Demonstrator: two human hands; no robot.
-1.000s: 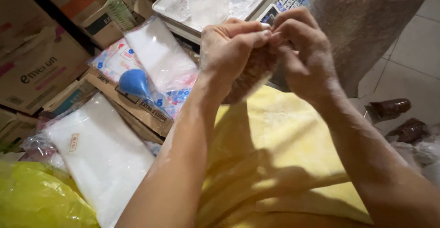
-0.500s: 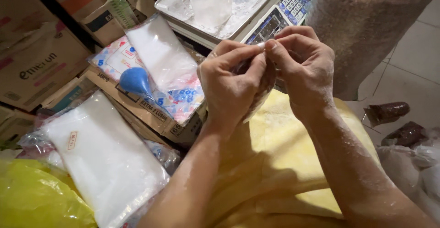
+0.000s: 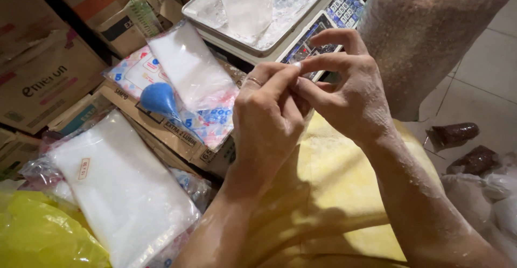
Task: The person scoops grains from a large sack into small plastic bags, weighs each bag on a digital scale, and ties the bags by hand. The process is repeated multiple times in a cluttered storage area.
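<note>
Two hands meet in front of the person's chest, above a lap covered in yellow cloth [image 3: 328, 192]. The left hand [image 3: 269, 122], with a ring on one finger, has its fingers curled in and its thumb and forefinger pressed together at the tips, pinching something very small; the right hand [image 3: 347, 93] pinches at the same spot from the other side, its forefinger arched above and its other fingers bent. What they pinch is hidden between the fingertips and behind the left hand, so I cannot tell what it is. Both forearms look dusted with white powder. Just beyond the hands stands a weighing scale [image 3: 318, 31] with a metal tray, and on the tray lies a clear plastic bag [image 3: 245, 1] with a white filling. Left of the hands, a flat packet of white powder [image 3: 188, 66] rests on a printed pack, with a blue scoop [image 3: 159, 98] beside it, all on top of cardboard boxes [image 3: 48, 58]. Nearer the person, a larger white packet [image 3: 121, 190] lies at the lower left, touching a yellow plastic bag [image 3: 37, 235]. At the upper right stands a big clear sack of brownish grain [image 3: 425, 36], and small dark packets [image 3: 455, 133] lie on the tiled floor to the right.
</note>
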